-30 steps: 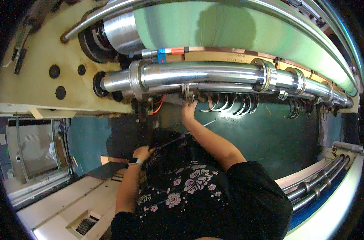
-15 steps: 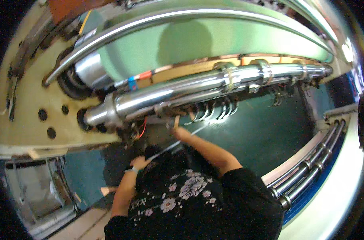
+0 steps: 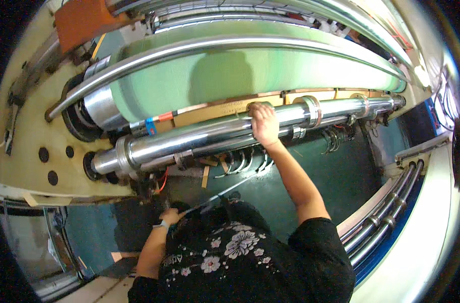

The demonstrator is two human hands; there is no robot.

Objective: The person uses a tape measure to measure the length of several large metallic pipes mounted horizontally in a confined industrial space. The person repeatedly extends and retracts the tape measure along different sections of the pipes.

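My right hand (image 3: 263,122) reaches up and lies over a long chrome shaft (image 3: 199,139), its fingers curled over the top edge beside a metal collar (image 3: 311,111). Behind the shaft runs a wide pale green roller (image 3: 250,76). Low on the left, my left hand (image 3: 170,216), with a wristband, grips a thin metal rod (image 3: 217,196) that slants up to the right. Several curved metal hooks (image 3: 242,161) hang under the shaft, just below my right forearm.
A cream machine side plate (image 3: 33,131) with dark holes stands at the left. A curved steel guard bar (image 3: 189,48) arches over the green roller. Parallel steel tubes (image 3: 386,212) run along the right side. Below the shaft is a dark green panel (image 3: 341,177).
My right hand has risen from the hooks under the shaft to the top of the chrome shaft. The view has tilted and swung. My left hand still holds the rod.
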